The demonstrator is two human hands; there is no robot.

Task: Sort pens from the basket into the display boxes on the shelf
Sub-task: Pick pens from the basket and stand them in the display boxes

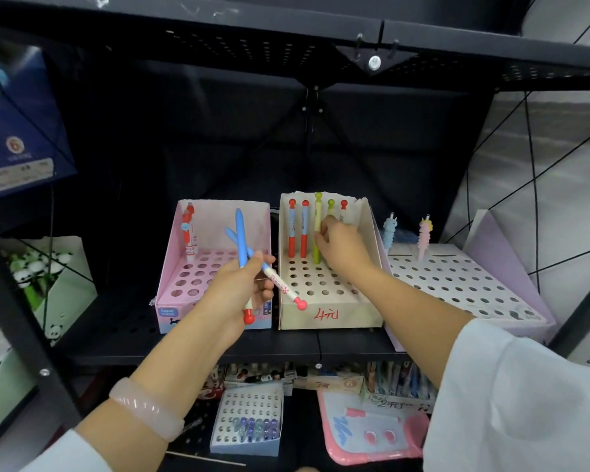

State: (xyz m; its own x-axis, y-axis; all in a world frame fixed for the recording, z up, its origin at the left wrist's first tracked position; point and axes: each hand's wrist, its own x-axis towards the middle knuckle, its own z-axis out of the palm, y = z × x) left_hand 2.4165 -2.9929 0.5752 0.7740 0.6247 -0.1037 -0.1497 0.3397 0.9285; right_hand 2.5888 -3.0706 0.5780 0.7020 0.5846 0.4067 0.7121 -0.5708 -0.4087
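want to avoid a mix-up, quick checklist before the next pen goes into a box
1. Green pen seated in cream box: cannot tell, right hand is on it and hides its hole.
2. Free holes in cream box: ok, front rows open.
3. Left hand grips the blue pens: ok, two held.
4. Pink box has room: ok, only one back corner filled.
5. Basket in view: not ok, not visible.
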